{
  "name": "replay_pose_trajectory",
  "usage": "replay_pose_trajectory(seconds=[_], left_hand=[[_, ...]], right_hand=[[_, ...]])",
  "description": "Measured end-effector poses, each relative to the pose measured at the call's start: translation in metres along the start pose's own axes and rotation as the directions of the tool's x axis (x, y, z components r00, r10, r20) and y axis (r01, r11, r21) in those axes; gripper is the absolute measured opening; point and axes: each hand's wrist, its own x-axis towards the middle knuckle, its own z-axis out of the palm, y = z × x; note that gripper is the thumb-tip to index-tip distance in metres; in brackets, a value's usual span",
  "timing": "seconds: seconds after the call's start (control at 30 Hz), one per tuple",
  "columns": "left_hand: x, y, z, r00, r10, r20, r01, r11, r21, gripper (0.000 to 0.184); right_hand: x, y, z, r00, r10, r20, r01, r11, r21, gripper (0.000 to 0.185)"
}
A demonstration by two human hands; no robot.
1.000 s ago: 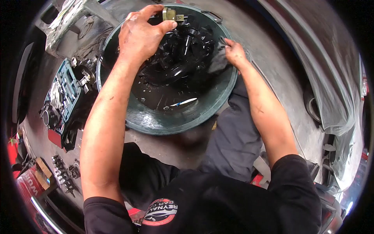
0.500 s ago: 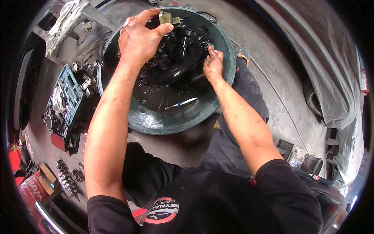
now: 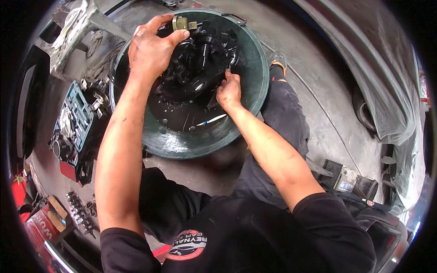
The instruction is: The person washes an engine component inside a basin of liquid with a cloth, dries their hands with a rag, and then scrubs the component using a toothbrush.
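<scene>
A round green tub (image 3: pixel 182 148) holds dark liquid and a heap of wet black parts (image 3: pixel 200 68). Over the heap's far left side, my left hand (image 3: pixel 152 48) grips a small yellowish metal part (image 3: pixel 180 23) with a tab between thumb and fingers. My right hand (image 3: pixel 229 92) is inside the tub at the heap's right edge, its fingers closed; what they hold is too small and dark to tell. A white and blue slim object (image 3: pixel 211 120) lies in the liquid just below my right hand.
An open teal tool case (image 3: pixel 79 116) is left of the tub, with metal parts around it. A grey stand (image 3: pixel 84 34) is at the upper left. A crankshaft-like part (image 3: pixel 80 214) lies lower left. Plastic sheeting (image 3: pixel 391 91) hangs at the right.
My right hand has moved from the tub's right rim inward and down to the heap's edge. My left hand still grips the yellowish part and sits slightly further left in view.
</scene>
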Motion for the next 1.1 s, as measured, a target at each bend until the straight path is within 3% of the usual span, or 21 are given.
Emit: replay_pose_trajectory(seconds=[0.07,0.1,0.17,0.23,0.3,0.4,0.43,0.47,0.53,0.57,0.6,0.67,0.73,0.77,0.8,0.87,0.93,0.97,1.0,1.07,1.1], left_hand=[[0.0,-0.006,0.002,1.0,-0.018,0.006,0.018,1.0,0.003,0.054],[0.002,-0.007,0.004,1.0,-0.02,0.009,0.02,1.0,0.002,0.054],[0.002,-0.006,0.005,1.0,0.001,-0.002,-0.001,1.0,0.008,0.055],[0.0,-0.005,0.004,1.0,0.011,-0.003,-0.011,1.0,0.0,0.056],[-0.001,-0.004,0.003,1.0,0.016,-0.005,-0.016,0.999,-0.03,0.056],[0.001,-0.004,0.004,1.0,-0.012,0.013,0.013,1.0,-0.021,0.054],[0.001,-0.003,0.003,1.0,-0.02,0.02,0.02,1.0,-0.014,0.054],[0.001,0.0,0.0,0.999,-0.026,0.026,0.026,1.0,-0.006,0.053],[0.001,0.004,-0.001,0.999,-0.039,0.033,0.039,0.999,-0.006,0.052],[0.001,0.004,-0.001,0.998,-0.046,0.034,0.046,0.999,-0.013,0.051],[0.002,0.004,-0.001,0.998,-0.051,0.034,0.051,0.999,-0.018,0.051],[0.002,-0.001,0.001,0.999,-0.033,0.025,0.035,0.998,-0.046,0.051],[0.003,-0.007,0.003,1.0,-0.01,0.011,0.011,0.997,-0.078,0.054],[0.003,-0.008,0.004,1.0,-0.001,0.012,0.002,0.997,-0.079,0.054],[0.003,-0.008,0.004,1.0,0.003,0.012,-0.002,0.997,-0.08,0.054],[0.0,-0.003,0.001,0.999,-0.021,0.027,0.023,0.998,-0.06,0.053],[0.001,0.007,-0.005,0.997,-0.06,0.05,0.061,0.998,-0.018,0.051],[0.002,0.004,-0.004,0.998,-0.032,0.048,0.034,0.998,-0.045,0.052],[0.003,0.001,-0.003,0.998,-0.035,0.047,0.037,0.999,-0.038,0.052],[0.004,-0.004,0.0,0.998,-0.044,0.041,0.045,0.998,-0.035,0.052],[0.004,-0.004,0.001,0.998,-0.04,0.041,0.041,0.999,-0.036,0.052]], right_hand=[[0.02,0.011,-0.015,0.972,-0.229,0.051,0.234,0.933,-0.273,0.017],[0.029,0.01,-0.017,0.938,-0.343,0.056,0.342,0.882,-0.325,0.015],[0.051,0.013,-0.016,0.847,-0.529,0.056,0.512,0.783,-0.353,0.012],[0.07,0.006,-0.012,0.785,-0.614,0.081,0.606,0.735,-0.304,0.011],[0.064,-0.016,-0.002,0.964,-0.261,0.044,0.255,0.96,0.114,0.011],[0.054,-0.017,0.006,0.97,-0.243,0.014,0.236,0.95,0.204,0.015],[0.066,-0.002,-0.003,0.917,-0.398,0.026,0.399,0.915,-0.065,0.022],[0.077,0.013,-0.012,0.839,-0.542,0.038,0.523,0.787,-0.326,0.032],[0.04,0.004,0.0,0.965,-0.249,-0.079,0.245,0.968,-0.056,0.044],[0.005,-0.018,0.005,0.998,-0.014,-0.057,0.005,0.989,-0.147,0.053],[-0.015,-0.025,0.009,0.991,-0.023,-0.135,-0.047,0.87,-0.491,0.053],[0.012,0.006,-0.008,0.991,-0.114,-0.064,0.067,0.861,-0.503,0.049],[0.037,0.017,-0.014,0.982,-0.187,0.018,0.181,0.918,-0.352,0.044],[0.04,0.012,-0.021,0.881,-0.443,0.163,0.45,0.683,-0.575,0.036],[0.034,-0.002,-0.022,0.695,-0.657,0.293,0.61,0.323,-0.723,0.031],[0.084,-0.011,-0.027,0.837,-0.518,0.177,0.486,0.555,-0.675,0.033],[0.102,-0.03,-0.018,0.857,-0.467,0.216,0.468,0.535,-0.703,0.033],[0.095,-0.038,-0.013,0.82,-0.528,0.221,0.487,0.44,-0.755,0.033],[0.115,-0.043,-0.022,0.868,-0.392,0.303,0.467,0.442,-0.766,0.032],[0.083,-0.062,-0.008,0.821,-0.486,0.301,0.484,0.31,-0.818,0.026],[0.083,-0.061,-0.008,0.817,-0.509,0.273,0.492,0.367,-0.789,0.023]])
